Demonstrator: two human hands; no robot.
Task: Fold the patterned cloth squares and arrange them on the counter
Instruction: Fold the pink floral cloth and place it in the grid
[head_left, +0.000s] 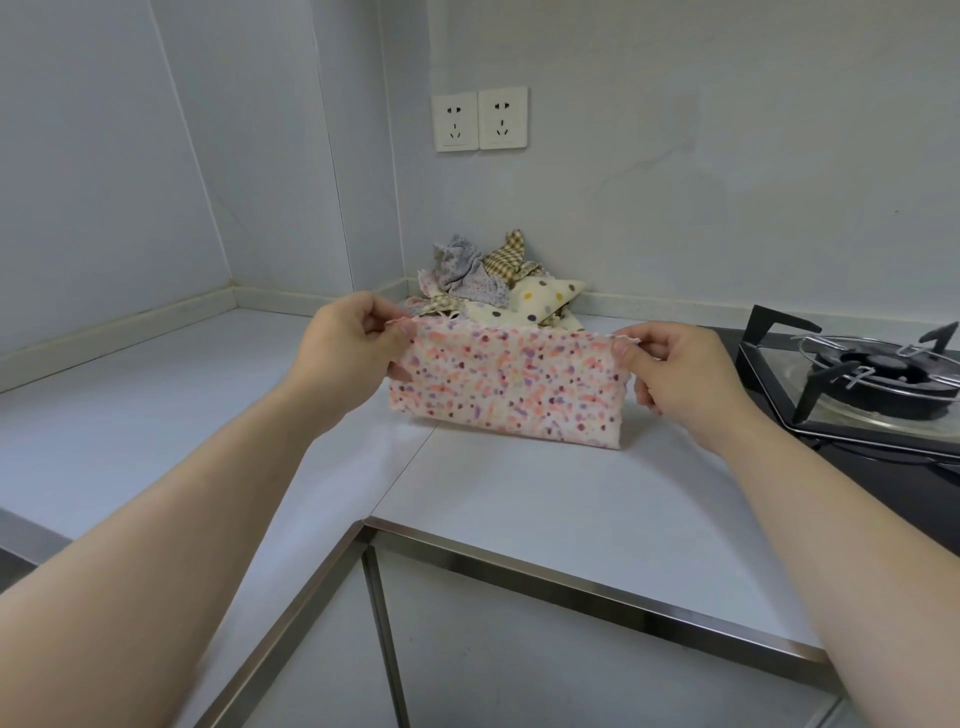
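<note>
step: folding pink speckled cloth (506, 387), apparently halved | held upright over tabletop (519, 493), before unfolded pile (498, 283) | fingers (378, 312) of left hand (345, 345) and right hand (675, 371) pinching top corners | next: probably fold again, corners matched

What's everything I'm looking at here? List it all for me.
pink speckled cloth: one, pink with purple and orange spots, held up over the counter
cloth pile: several, count unclear; lilac floral, tan checked, cream dotted; back corner
counter: one, pale grey, metal-edged
wall sockets: two, white, above the pile
gas burner: one, black, far right
left hand: pinches the cloth's top left corner
right hand: pinches its top right corner
</note>
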